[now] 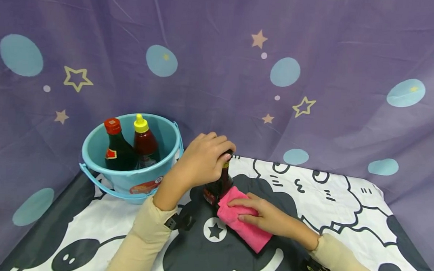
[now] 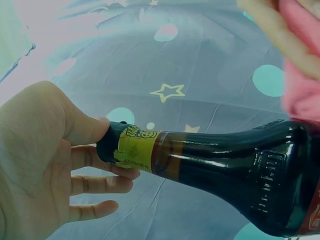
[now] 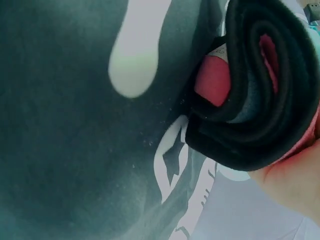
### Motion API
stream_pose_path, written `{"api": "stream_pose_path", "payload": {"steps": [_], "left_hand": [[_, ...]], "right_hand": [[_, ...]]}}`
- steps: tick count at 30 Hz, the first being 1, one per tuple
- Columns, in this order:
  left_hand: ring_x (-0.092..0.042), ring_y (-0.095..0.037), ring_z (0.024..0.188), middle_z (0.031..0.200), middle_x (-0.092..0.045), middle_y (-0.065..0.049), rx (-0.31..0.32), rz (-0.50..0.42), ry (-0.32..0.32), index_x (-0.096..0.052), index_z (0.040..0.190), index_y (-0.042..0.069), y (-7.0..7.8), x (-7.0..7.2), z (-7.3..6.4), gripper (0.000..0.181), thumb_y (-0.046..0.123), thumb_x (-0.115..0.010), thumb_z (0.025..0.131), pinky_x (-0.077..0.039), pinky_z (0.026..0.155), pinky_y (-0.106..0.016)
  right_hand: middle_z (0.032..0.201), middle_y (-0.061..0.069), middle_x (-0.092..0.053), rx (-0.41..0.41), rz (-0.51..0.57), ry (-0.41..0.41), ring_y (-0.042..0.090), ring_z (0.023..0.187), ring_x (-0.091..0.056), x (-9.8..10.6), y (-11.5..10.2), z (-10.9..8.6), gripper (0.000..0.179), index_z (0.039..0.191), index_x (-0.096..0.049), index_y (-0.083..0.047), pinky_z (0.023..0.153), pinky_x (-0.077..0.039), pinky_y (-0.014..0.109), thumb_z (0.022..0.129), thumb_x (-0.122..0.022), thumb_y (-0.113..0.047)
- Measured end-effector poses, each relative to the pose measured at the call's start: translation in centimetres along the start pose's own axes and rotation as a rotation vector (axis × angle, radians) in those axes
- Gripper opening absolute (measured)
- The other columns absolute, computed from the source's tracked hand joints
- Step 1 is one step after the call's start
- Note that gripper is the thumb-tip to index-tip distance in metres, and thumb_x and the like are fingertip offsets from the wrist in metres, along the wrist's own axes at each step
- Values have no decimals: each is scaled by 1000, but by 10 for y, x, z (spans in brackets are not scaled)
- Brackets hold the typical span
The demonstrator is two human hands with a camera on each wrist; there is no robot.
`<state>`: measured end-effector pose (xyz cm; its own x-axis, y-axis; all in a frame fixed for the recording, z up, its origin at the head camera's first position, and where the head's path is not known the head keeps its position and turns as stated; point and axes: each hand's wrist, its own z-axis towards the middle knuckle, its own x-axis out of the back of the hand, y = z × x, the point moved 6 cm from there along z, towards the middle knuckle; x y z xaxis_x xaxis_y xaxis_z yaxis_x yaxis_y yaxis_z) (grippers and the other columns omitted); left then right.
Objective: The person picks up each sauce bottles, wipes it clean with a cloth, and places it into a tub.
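Observation:
My left hand (image 1: 205, 157) pinches a dark glass sauce bottle (image 1: 220, 184) by its black cap, thumb on one side and fingers on the other. In the left wrist view, a yellow band circles the bottle's neck (image 2: 167, 152), and a red label shows at the frame's edge. A folded pink cloth (image 1: 247, 232) is in my right hand (image 1: 259, 214), its upper end against the lower part of the bottle. The right wrist view shows the cloth's rolled dark layers (image 3: 250, 100) end-on, with the bottle mostly hidden behind them.
At the left stands a light blue bucket (image 1: 118, 183) with its handle hanging at the front. Inside it are a dark bottle with a red cap (image 1: 119, 151) and a red sauce bottle with a yellow nozzle (image 1: 145, 142). A purple curtain (image 1: 219, 91) hangs behind the printed cloth cover (image 1: 330, 201).

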<state>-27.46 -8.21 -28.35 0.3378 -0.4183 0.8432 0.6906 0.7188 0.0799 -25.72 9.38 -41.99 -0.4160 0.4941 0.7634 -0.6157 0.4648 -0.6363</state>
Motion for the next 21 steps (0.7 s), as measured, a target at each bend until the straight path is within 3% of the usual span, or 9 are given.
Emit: {"api": "stream_pose_path", "payload": {"steps": [8, 13, 17, 21], "left_hand": [[-60, -22, 96, 111, -70, 1, 16, -2, -20, -71, 116, 17, 1, -1, -4, 18, 20, -59, 103, -51, 86, -41], [-60, -22, 101, 116, -69, 1, 34, -22, -51, -70, 122, 18, 0, -1, -4, 22, 22, -60, 103, -50, 90, -42], [-60, -21, 106, 119, -68, 2, 62, -66, -100, -69, 126, 19, -3, -4, -5, 25, 23, -61, 102, -50, 95, -43], [-62, -22, 110, 120, -69, 2, 83, -85, -119, -68, 127, 18, -6, -2, -4, 26, 23, -61, 103, -49, 99, -44]], "right_hand": [[123, 3, -63, -93, 89, -128, 12, 106, -56, -9, 6, 1, 35, 136, -65, -24, 87, -49, 27, 101, -64, -27], [135, 3, -62, -116, 107, -156, 14, 121, -57, -10, 10, 0, 37, 138, -62, -26, 100, -49, 31, 102, -61, -32], [135, 1, -62, -89, 102, -127, 15, 122, -57, 2, 5, -7, 37, 138, -62, -28, 101, -49, 32, 102, -62, -33], [133, 0, -64, 11, 77, -29, 11, 120, -58, 34, -14, -8, 36, 137, -63, -25, 100, -49, 28, 101, -65, -26]]}}
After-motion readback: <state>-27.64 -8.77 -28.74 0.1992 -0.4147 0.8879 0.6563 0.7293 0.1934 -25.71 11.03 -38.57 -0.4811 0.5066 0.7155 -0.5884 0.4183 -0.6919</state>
